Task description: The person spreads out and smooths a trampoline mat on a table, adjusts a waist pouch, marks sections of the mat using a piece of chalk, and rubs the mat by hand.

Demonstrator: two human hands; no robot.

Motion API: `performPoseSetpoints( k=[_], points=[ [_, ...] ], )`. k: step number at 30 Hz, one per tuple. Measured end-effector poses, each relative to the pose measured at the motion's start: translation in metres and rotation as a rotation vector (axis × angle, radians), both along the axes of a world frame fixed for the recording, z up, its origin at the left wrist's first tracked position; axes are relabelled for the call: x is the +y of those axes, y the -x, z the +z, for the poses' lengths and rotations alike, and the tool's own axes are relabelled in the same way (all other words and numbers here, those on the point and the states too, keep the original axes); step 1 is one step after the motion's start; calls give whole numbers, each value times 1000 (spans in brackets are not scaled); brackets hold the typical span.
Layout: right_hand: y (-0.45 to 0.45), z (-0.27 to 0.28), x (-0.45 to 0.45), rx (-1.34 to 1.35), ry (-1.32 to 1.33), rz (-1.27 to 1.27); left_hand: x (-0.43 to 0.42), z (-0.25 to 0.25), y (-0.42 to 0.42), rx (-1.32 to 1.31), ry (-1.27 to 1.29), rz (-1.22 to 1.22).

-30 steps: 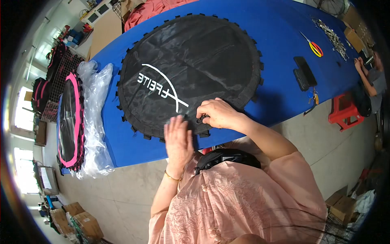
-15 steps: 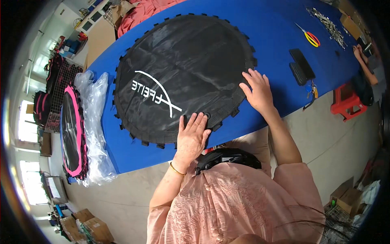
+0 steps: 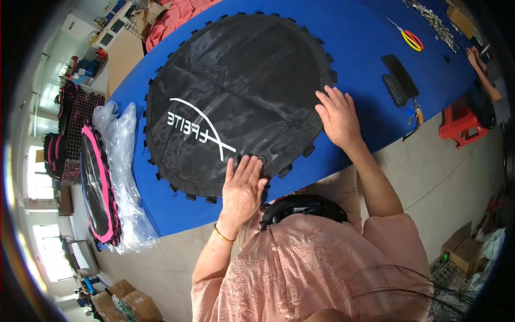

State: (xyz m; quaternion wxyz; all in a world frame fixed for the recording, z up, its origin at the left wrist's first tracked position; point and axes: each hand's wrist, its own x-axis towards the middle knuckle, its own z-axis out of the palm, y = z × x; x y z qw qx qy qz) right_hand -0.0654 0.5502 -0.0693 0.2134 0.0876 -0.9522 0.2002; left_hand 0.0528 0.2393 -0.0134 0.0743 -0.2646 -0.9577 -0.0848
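Observation:
A large round black mesh mat (image 3: 241, 70), which looks like a trampoline mat with small tabs round its rim, lies flat on the blue table. White lettering with a curved logo (image 3: 201, 129) shows on its near left part. My left hand (image 3: 244, 185) rests flat on the near edge, fingers stretched out and close to a small dark ring. At the right edge my right hand (image 3: 339, 119) lies with its fingers extended over the rim. Neither hand grips anything.
The blue table (image 3: 354, 37) also bears scissors (image 3: 410, 38), a pile of small metal parts (image 3: 437, 27), a black case (image 3: 399, 78) and keys (image 3: 414, 112). Clear plastic wrap (image 3: 126, 177) and a pink-rimmed black mat (image 3: 99, 182) are at left. A red stool (image 3: 458, 127) stands at right.
The whole view has tilted slightly, shifting the table and its things. Both hands stay flat at the mat's edge, in nearly the same places on it.

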Motion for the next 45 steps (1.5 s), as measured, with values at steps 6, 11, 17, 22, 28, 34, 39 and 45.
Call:
performPoseSetpoints(
  k=[6, 11, 17, 22, 28, 34, 39, 45],
  points=[
    [0, 4, 0, -8, -28, -2, 52, -6, 44, 81, -79, -143],
    [1, 2, -1, 0, -21, -6, 77, -19, 68, 140, -69, -162],
    [-1, 3, -1, -11, -15, -16, 55, -9, 52, 84, -57, -107],
    [-1, 3, -3, -23, -6, -19, 17, -11, 36, 97, 19, 31],
    [0, 0, -4, -36, -88, -43, 34, -17, 62, 161, -47, 0],
    [3, -9, 1, -6, -99, -12, 37, -19, 55, 122, -10, 46],
    [4, -10, 3, 35, -100, 10, -31, -15, 10, 102, -15, 274],
    [4, -11, 2, 51, -125, 15, -99, -23, -16, 101, 108, 519]
  ],
)
